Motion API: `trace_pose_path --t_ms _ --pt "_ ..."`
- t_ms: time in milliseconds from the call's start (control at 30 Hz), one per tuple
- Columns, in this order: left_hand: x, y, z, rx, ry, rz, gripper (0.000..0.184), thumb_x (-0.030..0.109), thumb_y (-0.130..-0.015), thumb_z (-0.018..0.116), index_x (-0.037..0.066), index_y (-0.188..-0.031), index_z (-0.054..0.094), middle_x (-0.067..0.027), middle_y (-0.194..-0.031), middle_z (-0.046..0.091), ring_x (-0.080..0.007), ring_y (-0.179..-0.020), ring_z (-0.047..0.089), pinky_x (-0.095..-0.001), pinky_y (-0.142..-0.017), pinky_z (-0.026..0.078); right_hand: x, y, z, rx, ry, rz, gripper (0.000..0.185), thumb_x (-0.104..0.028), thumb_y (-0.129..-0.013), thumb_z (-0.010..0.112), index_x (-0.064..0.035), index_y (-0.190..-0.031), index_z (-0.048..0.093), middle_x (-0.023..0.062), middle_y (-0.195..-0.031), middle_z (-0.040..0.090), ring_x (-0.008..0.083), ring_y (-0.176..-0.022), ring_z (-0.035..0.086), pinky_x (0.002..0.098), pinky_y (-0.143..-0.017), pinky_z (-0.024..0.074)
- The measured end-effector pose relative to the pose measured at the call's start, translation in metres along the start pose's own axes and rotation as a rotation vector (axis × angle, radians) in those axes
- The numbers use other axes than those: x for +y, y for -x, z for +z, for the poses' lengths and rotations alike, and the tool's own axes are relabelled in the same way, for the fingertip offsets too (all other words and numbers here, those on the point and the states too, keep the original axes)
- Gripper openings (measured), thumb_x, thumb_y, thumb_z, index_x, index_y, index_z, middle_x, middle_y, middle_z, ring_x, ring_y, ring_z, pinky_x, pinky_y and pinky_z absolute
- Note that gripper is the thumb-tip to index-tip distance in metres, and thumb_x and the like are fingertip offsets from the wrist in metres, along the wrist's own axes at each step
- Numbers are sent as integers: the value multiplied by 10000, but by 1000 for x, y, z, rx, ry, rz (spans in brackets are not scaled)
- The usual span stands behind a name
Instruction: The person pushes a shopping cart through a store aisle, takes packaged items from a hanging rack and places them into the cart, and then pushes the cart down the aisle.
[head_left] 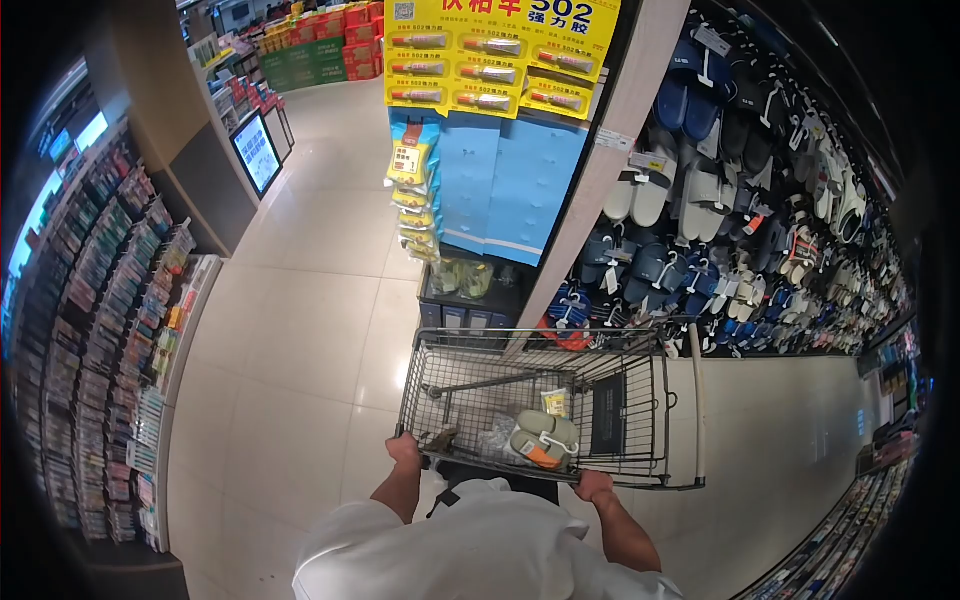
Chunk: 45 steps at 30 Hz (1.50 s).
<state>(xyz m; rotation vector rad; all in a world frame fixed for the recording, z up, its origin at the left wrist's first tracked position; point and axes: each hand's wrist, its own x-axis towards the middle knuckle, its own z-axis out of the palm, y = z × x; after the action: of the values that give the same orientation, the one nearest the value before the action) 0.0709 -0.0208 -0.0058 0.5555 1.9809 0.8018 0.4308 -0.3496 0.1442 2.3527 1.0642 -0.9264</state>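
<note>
A dark metal shopping cart (470,375) stands directly before me. My left hand (403,449) is closed round its near rim at the left corner. Farther right along the same rim, my right hand (595,485) is closed on the cart too. Between the hands, inside the cart, lie olive-green slippers (562,430) on a white hanger with an orange label. A yellow packet (555,402) lies just behind them, and clear plastic packaging (497,436) is at their left.
Slippers (700,200) hang on a rack at the right. Glue packs (490,60) hang on a display ahead. A shelf of small packaged goods (100,300) lines the left. A lit screen (256,153) and stacked boxes (305,65) are farther off. Tiled floor (270,350) lies left of the cart.
</note>
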Motion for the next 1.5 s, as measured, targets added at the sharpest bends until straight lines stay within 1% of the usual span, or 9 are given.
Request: trace_pose_path --t_ms 100,200,300,400,600,700,1100,1400,1500 --pt "9 7 -3 23 11 -7 334 68 -752 648 -107 -1034 620 -228 -829 679 -331 -794 681 -431 -740 529 -1 -3 3 -14 2 -2 466 -543 -881 577 -181 -1142 711 122 -1108 722 329 -1047 682 448 -892 546" --pt "19 9 -13 -156 153 -63 315 68 -751 637 -91 -1022 642 -197 -799 685 -311 -758 681 -424 -720 524 -8 6 -7 0 -10 1 461 -537 -884 573 -180 -1142 711 124 -1113 720 329 -1058 678 451 -899 543" --pt "0 -17 -5 -106 27 72 243 62 -754 603 -66 -951 669 -166 -765 682 -280 -717 668 -408 -696 517 -10 7 -4 1 -11 5 440 -514 -884 577 -179 -1137 710 126 -1115 719 329 -1063 676 457 -903 540" --pt "-6 -24 -3 -72 -20 101 190 59 -755 569 -48 -871 675 -161 -752 676 -268 -696 655 -402 -680 513 -17 17 -13 -6 -50 14 445 -482 -875 608 -120 -1105 729 136 -1103 728 317 -1072 682 448 -933 525" --pt "-7 -33 -11 -278 122 56 173 62 -755 545 -26 -840 668 -86 -705 628 -209 -647 596 -381 -602 482 -21 20 -13 1 -64 3 423 -472 -877 607 -131 -1090 737 133 -1096 730 319 -1057 686 441 -924 526" --pt "-8 -37 -11 -286 146 62 156 54 -761 529 -20 -817 654 -62 -689 596 -179 -627 557 -365 -565 454 -21 20 -11 10 -69 8 409 -463 -876 611 -133 -1083 739 131 -1085 731 319 -1054 686 440 -919 529" --pt "3 -26 -20 -331 167 -3 156 55 -787 505 -20 -856 623 -48 -702 555 -163 -617 492 -350 -550 409 -13 12 3 46 -57 -5 383 -430 -841 665 -112 -1038 747 139 -1049 737 321 -1026 697 448 -898 538" --pt "17 -13 -36 -478 243 -67 67 50 -825 587 39 -880 622 -33 -733 576 -141 -632 530 -316 -539 410 -18 26 -6 76 -41 7 379 -435 -866 647 -105 -1021 749 141 -1017 741 325 -999 706 446 -878 543" --pt "40 3 -60 -593 32 -50 148 117 -863 667 43 -980 615 -41 -801 609 -152 -671 588 -310 -588 516 -18 27 -6 80 -27 5 378 -437 -875 639 -111 -1033 745 138 -1025 740 323 -997 707 445 -875 544"
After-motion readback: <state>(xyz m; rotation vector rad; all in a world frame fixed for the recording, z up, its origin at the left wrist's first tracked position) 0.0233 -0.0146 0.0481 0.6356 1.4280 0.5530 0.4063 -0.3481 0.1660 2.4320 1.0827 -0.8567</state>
